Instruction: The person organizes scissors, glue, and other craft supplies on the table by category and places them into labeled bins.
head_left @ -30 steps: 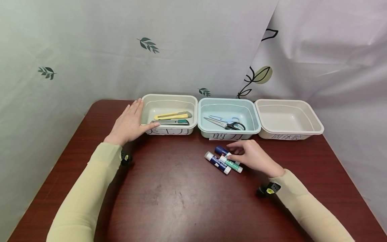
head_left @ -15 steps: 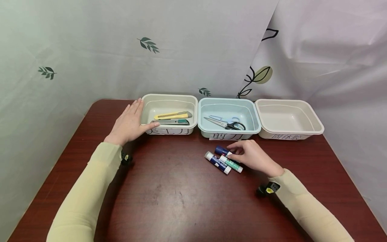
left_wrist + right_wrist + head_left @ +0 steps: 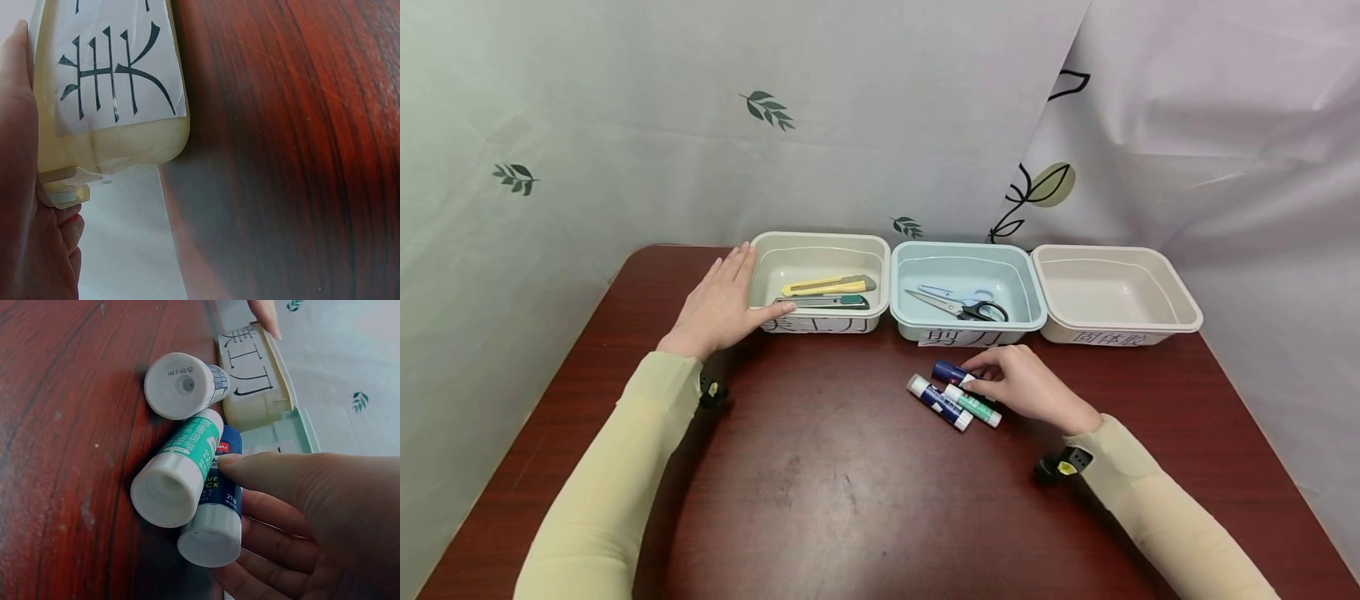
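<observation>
My right hand [image 3: 1026, 385] pinches a dark blue glue stick [image 3: 950, 372] between thumb and fingers; in the right wrist view the thumb lies across its label. Against it lies a smaller green and white glue stick [image 3: 194, 447]. Beside that one is another blue glue stick with white ends [image 3: 938, 402]. All three lie together on the table. My left hand [image 3: 718, 304] rests on the left end of a cream bin [image 3: 767, 262], fingers stretched along its side and thumb on the front rim. This bin holds a yellow utility knife [image 3: 827, 286] and a grey-green one [image 3: 823, 302].
A light blue bin [image 3: 966, 257] with two pairs of scissors [image 3: 962, 307] stands mid-row. To its right is another cream bin [image 3: 1112, 287] with a bare floor. Handwritten labels mark the bin fronts. A pale curtain [image 3: 850, 125] hangs behind the dark red table [image 3: 820, 500].
Very little differs: the right hand stays at the dark blue glue stick, with only a slight shift. The left hand keeps its place on the bin.
</observation>
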Demonstrator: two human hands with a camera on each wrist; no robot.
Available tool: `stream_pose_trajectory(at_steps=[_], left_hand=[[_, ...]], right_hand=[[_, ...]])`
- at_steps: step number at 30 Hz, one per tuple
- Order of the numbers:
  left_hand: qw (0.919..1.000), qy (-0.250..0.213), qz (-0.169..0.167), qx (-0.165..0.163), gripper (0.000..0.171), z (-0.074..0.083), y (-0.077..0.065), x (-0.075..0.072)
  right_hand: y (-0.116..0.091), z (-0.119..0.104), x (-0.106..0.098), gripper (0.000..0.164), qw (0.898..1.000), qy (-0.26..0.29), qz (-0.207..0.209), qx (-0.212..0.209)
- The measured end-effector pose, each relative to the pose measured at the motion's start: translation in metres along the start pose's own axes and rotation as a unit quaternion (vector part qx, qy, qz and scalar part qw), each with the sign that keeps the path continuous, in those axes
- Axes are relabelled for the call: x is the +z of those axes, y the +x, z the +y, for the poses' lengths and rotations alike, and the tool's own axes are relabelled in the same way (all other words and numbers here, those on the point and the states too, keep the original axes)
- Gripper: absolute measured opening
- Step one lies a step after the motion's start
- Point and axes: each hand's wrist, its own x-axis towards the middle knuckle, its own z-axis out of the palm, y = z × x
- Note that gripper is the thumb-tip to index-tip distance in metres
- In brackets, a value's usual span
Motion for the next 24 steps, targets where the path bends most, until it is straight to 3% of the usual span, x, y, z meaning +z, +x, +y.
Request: stream_pose_trajectory(at_steps=[14, 24], left_hand=[[1.0, 0.002, -0.002, 0.001, 0.117, 0.0, 0.0, 0.0], [1.0, 0.0, -0.004, -0.001, 0.116, 0.0, -0.001, -0.001]], right_hand=[[-0.002, -0.002, 0.001, 0.02, 0.999, -0.004, 0.034, -0.01], [-0.006, -0.006, -0.011, 0.021, 0.998, 0.007, 0.062, -0.025]])
